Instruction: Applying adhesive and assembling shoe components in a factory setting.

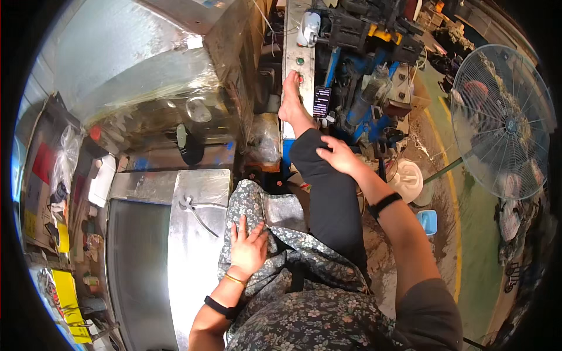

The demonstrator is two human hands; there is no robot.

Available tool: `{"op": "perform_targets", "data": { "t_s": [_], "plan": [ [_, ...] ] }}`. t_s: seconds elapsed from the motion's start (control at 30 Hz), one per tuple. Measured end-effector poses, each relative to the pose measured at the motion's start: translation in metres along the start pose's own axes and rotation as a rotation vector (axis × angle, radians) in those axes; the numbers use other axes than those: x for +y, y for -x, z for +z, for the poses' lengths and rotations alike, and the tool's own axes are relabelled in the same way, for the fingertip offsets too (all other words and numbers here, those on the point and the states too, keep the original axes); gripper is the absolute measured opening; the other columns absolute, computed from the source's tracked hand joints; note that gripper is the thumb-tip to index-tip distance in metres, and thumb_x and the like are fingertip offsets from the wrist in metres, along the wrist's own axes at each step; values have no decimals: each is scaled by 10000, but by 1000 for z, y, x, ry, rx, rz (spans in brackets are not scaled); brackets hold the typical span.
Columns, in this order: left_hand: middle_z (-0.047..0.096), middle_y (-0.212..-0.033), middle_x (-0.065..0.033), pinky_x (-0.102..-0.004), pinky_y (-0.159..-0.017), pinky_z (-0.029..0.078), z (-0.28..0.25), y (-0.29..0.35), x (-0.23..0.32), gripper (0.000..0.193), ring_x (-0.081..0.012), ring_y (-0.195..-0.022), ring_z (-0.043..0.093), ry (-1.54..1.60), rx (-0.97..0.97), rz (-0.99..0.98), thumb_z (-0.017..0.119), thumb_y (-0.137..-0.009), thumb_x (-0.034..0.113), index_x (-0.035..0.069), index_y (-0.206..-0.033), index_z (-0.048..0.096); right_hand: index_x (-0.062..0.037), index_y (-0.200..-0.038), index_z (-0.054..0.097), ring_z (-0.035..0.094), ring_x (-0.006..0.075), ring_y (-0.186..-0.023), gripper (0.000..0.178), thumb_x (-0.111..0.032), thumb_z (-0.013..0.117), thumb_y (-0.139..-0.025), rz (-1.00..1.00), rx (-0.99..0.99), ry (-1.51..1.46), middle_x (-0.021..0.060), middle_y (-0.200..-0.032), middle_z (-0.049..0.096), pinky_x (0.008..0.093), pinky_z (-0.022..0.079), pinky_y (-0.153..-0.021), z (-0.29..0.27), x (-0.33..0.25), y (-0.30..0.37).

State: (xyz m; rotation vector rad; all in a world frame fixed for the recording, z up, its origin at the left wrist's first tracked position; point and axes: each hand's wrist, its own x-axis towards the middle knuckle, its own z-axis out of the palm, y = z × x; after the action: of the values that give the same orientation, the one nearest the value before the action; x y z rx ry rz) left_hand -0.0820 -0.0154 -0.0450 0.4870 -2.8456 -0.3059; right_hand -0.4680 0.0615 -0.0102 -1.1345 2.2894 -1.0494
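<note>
My left hand [248,248] lies with spread fingers on the dark floral apron [316,319] over my left thigh. Resting on my raised right leg in black trousers [331,202] is my right hand [339,155], its fingers laid out over the cloth near the trouser hem. Neither hand holds anything. The bare foot [294,102] of that leg is propped on a pale narrow panel [298,55] with a green button [300,61] and a red one partly behind the toes. Beside the foot stands a phone [321,102] with a lit dark screen.
A large round fan [508,124] stands at the right. A white lidded bucket [405,180] and a blue basin [427,222] are below it. To my left are a shiny metal plate [199,257] and a plastic-wrapped machine [158,88]. Tools and machine parts crowd the far side.
</note>
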Motion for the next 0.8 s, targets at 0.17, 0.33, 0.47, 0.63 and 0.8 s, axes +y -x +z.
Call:
{"op": "perform_targets", "data": {
  "t_s": [0.17, 0.33, 0.47, 0.63, 0.8],
  "plan": [
    [592, -1284, -6, -604, -1092, 245, -2, -10, 4, 263, -424, -1365, 322, -2, -8, -27, 654, -790, 201, 121, -1034, 711, 29, -1305, 525, 587, 243, -1113, 491, -280, 610, -933, 154, 37, -235, 180, -1230, 613, 332, 457, -939, 12, 51, -75],
    [598, -1279, -4, -594, -1087, 260, -1, -10, 5, 237, -424, -1349, 343, -37, -32, -58, 664, -780, 187, 141, -1004, 722, 6, -1129, 650, 648, 229, -948, 353, -267, 648, -904, 189, 115, -450, 147, -1057, 688, 300, 483, -862, 33, 42, -88],
    [641, -1184, -175, -519, -1052, 369, -2, -44, -7, 171, -408, -1194, 537, 274, 175, -116, 639, -796, 75, 54, -950, 711, 11, -979, 644, 644, 174, -796, 286, -265, 654, -907, -10, 323, -263, 94, -869, 694, 340, 499, -761, 37, 63, -86],
    [591, -1282, -170, -327, -1010, 436, 12, -165, -30, 381, -237, -1191, 562, 963, 132, -335, 621, -916, 77, -48, -1268, 544, 1, -972, 628, 624, 150, -797, 238, -223, 669, -905, -101, 262, -498, 77, -877, 682, 300, 492, -746, 39, 58, -71],
    [621, -1031, -32, -243, -828, 451, 75, -237, -44, 270, -101, -903, 548, 1567, -64, -549, 666, -913, 108, 27, -1157, 583, -21, -868, 626, 552, 95, -758, 219, -210, 735, -858, 10, 4, -674, 3, -814, 622, 278, 469, -703, 50, 55, -49]
  ]
}}
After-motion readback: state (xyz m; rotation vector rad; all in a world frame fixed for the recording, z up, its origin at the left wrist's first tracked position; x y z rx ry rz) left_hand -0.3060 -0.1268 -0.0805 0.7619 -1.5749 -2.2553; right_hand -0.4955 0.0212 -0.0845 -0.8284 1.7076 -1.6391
